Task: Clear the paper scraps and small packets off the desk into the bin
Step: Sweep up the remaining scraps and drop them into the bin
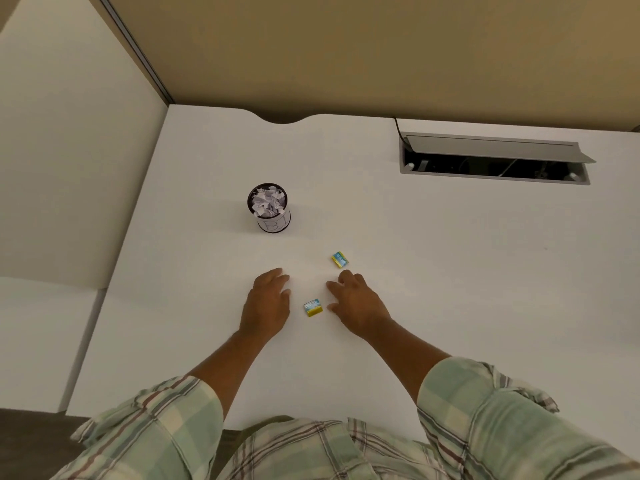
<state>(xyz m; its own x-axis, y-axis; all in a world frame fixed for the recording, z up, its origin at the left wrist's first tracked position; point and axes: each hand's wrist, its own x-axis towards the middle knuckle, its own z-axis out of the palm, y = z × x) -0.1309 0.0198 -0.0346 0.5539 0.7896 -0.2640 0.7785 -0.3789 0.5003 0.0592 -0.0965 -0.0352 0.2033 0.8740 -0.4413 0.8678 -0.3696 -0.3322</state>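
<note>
Both hands, the left hand [268,299] and the right hand [355,303], lie spread and empty at frame centre, flanking the near packet [313,307]; the far packet [340,259] awaits the paper-filled bin [269,208].

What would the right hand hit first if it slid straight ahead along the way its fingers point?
Probably the farther small packet: the right hand rests open on the desk, fingers pointing up and slightly left, just short of it. The nearer packet lies beside the thumb, off that line.

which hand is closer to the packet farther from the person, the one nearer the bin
Right. The right hand has its fingertips just short of the far packet; the left hand lies further off, to that packet's left and nearer the person.
</note>
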